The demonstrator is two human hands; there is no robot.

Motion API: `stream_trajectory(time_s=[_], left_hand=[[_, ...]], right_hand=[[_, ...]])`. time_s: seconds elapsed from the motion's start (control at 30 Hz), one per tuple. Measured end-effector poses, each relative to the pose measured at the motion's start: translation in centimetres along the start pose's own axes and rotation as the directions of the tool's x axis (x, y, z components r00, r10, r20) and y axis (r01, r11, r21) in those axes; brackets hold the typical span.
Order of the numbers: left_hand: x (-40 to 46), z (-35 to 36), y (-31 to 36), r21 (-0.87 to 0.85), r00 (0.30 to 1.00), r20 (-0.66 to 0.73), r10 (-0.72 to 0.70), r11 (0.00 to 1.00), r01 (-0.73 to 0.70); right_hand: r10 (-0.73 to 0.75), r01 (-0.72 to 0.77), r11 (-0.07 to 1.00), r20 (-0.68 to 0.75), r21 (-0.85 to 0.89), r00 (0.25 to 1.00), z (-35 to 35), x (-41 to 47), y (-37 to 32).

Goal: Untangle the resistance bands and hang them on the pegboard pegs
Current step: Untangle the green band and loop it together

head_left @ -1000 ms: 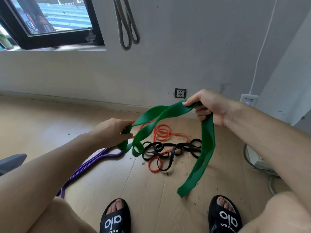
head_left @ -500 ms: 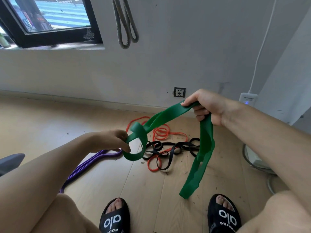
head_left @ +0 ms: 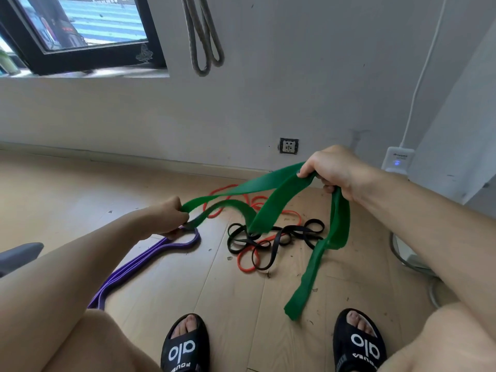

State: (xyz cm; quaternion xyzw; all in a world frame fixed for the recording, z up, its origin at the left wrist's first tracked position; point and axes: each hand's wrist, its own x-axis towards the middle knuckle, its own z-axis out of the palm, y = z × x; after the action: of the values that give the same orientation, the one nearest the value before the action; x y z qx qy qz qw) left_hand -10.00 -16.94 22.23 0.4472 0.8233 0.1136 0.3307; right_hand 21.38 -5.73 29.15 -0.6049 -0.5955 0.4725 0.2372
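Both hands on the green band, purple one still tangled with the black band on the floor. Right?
Not quite. The head view shows the orange band, not the purple band, tangled with the black band. Left hand and right hand do both grip the green band.

The wide band [head_left: 271,208] stretched above the floor [head_left: 67,194] is solid deep green, no print. On the pale, light-wood floor, a thin black band [head_left: 271,238] loops through a thin orange-red band [head_left: 248,261] under the green one. To the left of that tangle lies a purple band [head_left: 139,264] with a lighter lilac edge. Nearer than the tangle, the slippers [head_left: 185,345] are black with white lettering. Beyond it, the wall [head_left: 295,84] is flat grey-white, the window frame [head_left: 94,60] black, and a dull grey-olive band [head_left: 204,36] hangs there.
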Motion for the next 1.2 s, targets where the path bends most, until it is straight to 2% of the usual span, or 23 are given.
stream_trajectory(time_s=[0.13,0.27,0.47,0.6,0.67,0.77,0.97,1.1,1.2], left_hand=[[0.2,-0.2,-0.3,0.127,0.996,-0.093,-0.005,0.992,0.017],[0.1,-0.3,0.0,0.123,0.995,-0.094,0.041,0.992,-0.029],[-0.3,-0.7,-0.4,-0.064,0.99,0.119,0.076,0.996,-0.069],[-0.9,-0.9,-0.5,-0.106,0.971,0.222,0.089,0.992,-0.067],[-0.8,-0.8,-0.3,-0.087,0.982,0.161,0.096,0.993,-0.082],[-0.5,-0.5,0.1,-0.116,0.997,0.066,0.035,0.993,-0.027],[-0.1,-0.2,-0.3,0.099,0.993,-0.062,-0.103,0.989,0.109],[0.4,-0.3,-0.6,0.282,0.997,-0.005,-0.08,0.956,0.078],[0.8,-0.4,-1.1,0.298,0.994,0.078,-0.081,0.953,0.055]], right_hand=[[-0.002,0.001,1.0,0.055,0.029,0.998,0.4,0.0,-0.1],[-0.008,0.005,1.0,0.093,0.031,0.996,1.0,-0.2,-0.3],[-0.005,-0.008,0.994,0.116,0.111,0.993,0.9,-0.2,-0.4],[-0.002,-0.013,0.992,0.119,0.125,0.993,0.9,-0.3,-0.4],[0.002,-0.018,0.992,0.123,0.128,0.992,0.8,-0.4,-0.5],[0.002,-0.018,0.992,0.121,0.126,0.993,0.7,-0.5,-0.6],[0.006,-0.015,0.993,0.071,0.12,0.997,0.4,-0.4,-0.6],[0.005,-0.017,0.995,0.118,0.102,0.993,0.6,-0.6,-0.6],[-0.009,-0.009,0.992,0.147,0.123,0.989,0.6,-0.7,-1.0]])
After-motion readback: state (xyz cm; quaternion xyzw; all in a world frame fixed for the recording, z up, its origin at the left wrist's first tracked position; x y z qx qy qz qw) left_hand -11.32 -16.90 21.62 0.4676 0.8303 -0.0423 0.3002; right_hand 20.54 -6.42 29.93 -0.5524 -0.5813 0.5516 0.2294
